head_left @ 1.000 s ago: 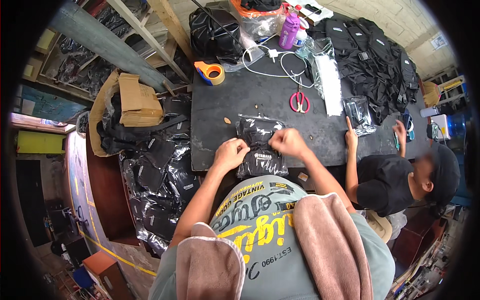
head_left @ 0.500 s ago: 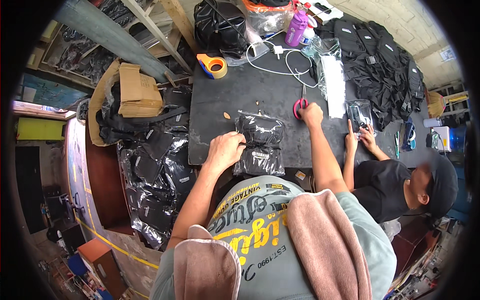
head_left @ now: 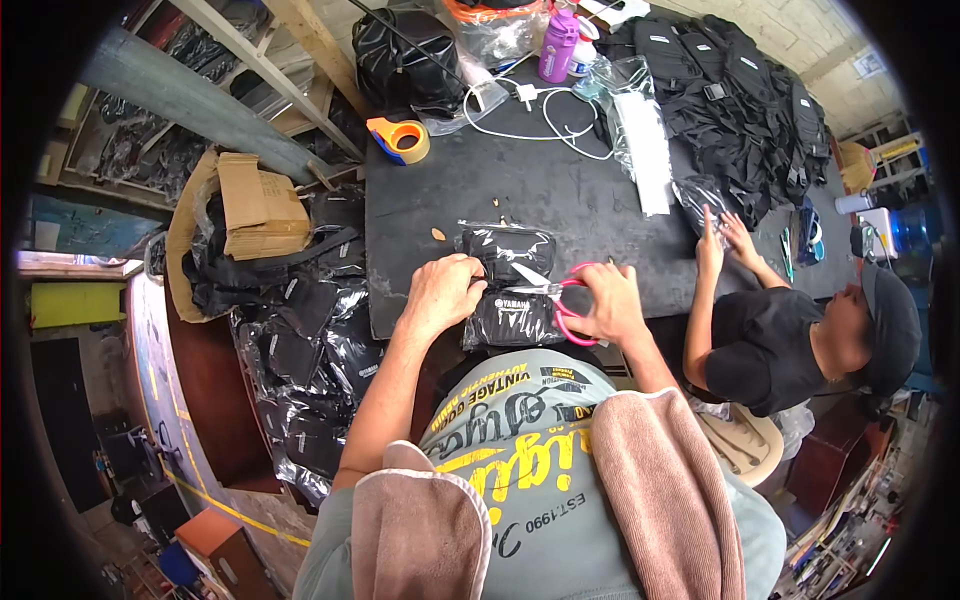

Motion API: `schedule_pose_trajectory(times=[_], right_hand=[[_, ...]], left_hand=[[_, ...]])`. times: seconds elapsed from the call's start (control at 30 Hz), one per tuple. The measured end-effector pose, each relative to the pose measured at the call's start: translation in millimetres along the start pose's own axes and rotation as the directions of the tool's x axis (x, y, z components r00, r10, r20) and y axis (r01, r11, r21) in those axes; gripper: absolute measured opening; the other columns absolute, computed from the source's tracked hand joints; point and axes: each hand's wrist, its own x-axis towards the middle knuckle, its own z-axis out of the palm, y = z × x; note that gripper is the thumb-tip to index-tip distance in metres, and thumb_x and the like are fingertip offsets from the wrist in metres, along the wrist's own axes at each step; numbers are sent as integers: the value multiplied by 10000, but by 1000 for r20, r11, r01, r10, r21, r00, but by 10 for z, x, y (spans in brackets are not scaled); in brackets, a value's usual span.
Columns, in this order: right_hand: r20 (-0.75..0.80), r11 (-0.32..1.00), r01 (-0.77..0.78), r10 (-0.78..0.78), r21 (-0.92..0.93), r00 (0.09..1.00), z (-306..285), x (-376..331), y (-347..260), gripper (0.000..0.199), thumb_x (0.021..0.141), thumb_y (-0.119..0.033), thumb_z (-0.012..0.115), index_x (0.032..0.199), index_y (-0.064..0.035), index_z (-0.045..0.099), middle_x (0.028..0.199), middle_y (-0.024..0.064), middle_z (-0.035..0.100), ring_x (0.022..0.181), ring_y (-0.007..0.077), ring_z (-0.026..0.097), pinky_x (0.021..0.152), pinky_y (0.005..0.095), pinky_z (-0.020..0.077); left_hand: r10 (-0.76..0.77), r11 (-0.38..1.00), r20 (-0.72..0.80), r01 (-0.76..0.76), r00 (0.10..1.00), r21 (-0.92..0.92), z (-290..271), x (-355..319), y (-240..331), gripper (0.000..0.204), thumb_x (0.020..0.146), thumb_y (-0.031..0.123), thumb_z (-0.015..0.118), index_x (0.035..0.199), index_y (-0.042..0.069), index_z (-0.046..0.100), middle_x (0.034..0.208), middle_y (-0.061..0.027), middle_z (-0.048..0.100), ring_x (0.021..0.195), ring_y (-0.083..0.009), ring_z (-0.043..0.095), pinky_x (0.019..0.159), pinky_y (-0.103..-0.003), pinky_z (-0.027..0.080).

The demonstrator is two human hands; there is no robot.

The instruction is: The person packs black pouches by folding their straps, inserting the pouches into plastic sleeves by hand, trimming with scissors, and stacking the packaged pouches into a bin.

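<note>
Near the table's front edge lie two black pouches in clear plastic, an upper pouch (head_left: 508, 247) and a lower pouch (head_left: 505, 325), close together. At their left side my left hand (head_left: 443, 297) is closed, pinching the plastic where the two meet. My right hand (head_left: 610, 302) grips scissors (head_left: 553, 290) by their pink handles from the right. The scissor blades are spread and point left over the seam between the pouches. Whether they touch the plastic, I cannot tell.
On the black table (head_left: 420, 200) are a tape dispenser (head_left: 402, 142), a white cable (head_left: 525, 93), a purple bottle (head_left: 558, 48) and heaped black bags (head_left: 735, 110). At right, a co-worker's hands (head_left: 725, 238) handle a plastic-wrapped packet (head_left: 703, 203). More wrapped pouches (head_left: 310, 365) lie left.
My right hand has brought the scissors from farther up the table to the pouches, and the blades have spread. My left hand keeps its hold. The co-worker's packet has tilted.
</note>
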Motion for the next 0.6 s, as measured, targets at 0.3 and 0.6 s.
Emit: schedule_pose_trajectory(times=[0.3, 0.6], right_hand=[[186, 990, 136, -127, -36, 974, 139, 375, -239, 503, 684, -563, 878, 841, -121, 697, 681, 78, 706, 661, 287, 701, 799, 401, 453], [22, 826, -545, 548, 148, 836, 436, -4, 454, 432, 838, -380, 819, 1108, -57, 722, 950, 209, 769, 931, 418, 748, 841, 512, 573]], left_hand=[[118, 993, -49, -117, 992, 23, 56, 9, 87, 192, 917, 219, 746, 1012, 54, 768, 986, -115, 756, 858, -339, 747, 782, -452, 586], [-466, 667, 163, 467, 869, -581, 551, -96, -844, 702, 864, 546, 850, 1206, -58, 745, 1115, -192, 791, 1053, -238, 736, 914, -346, 564]])
